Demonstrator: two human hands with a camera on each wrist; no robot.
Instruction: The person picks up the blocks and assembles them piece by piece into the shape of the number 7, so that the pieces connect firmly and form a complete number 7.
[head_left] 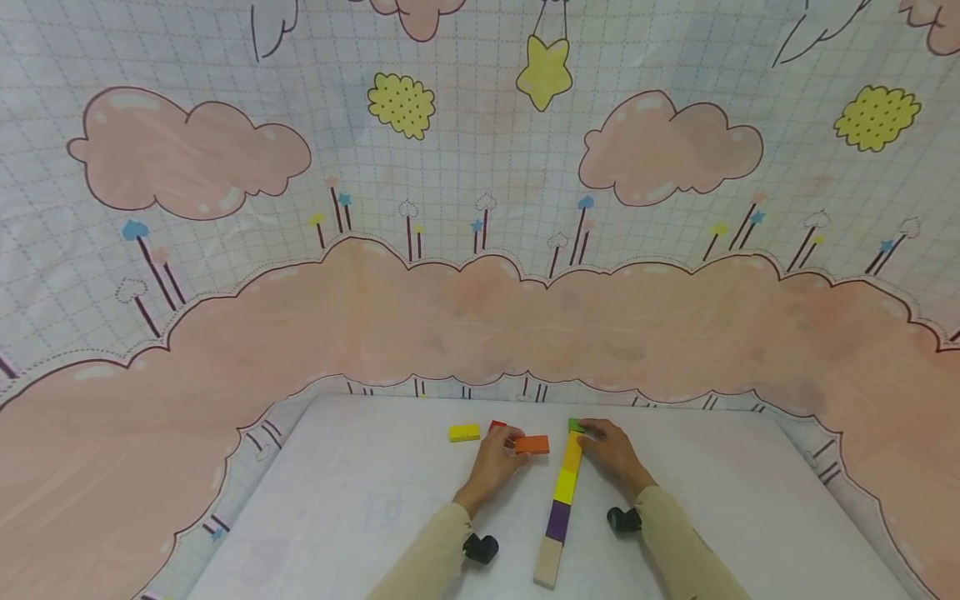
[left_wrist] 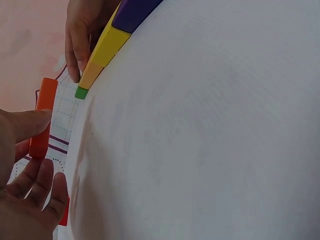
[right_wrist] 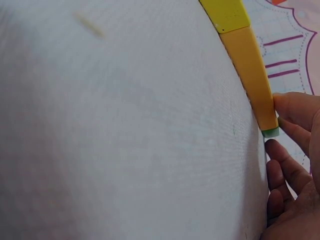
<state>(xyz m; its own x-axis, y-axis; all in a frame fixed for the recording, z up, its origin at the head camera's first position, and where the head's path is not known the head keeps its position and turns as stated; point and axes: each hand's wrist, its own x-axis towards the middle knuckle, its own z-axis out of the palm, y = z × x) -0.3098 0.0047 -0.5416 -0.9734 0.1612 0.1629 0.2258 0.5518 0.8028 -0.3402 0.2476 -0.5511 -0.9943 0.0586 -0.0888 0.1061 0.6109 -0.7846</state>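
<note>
At the lower centre of the head view, an orange block is pinched by the left hand. To its right, the upper end of a row of blocks is touched by the right hand, near the green block; whether anything is pinched there cannot be told. Aligning seems in hand; next, the orange block would likely need to be turned and set beyond the green block

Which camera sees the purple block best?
The head view: the purple block is uncovered there, between the bright yellow block and the pale beige block. The left wrist view shows it bigger, but the top edge cuts it off. The right wrist view doesn't show it.
</note>
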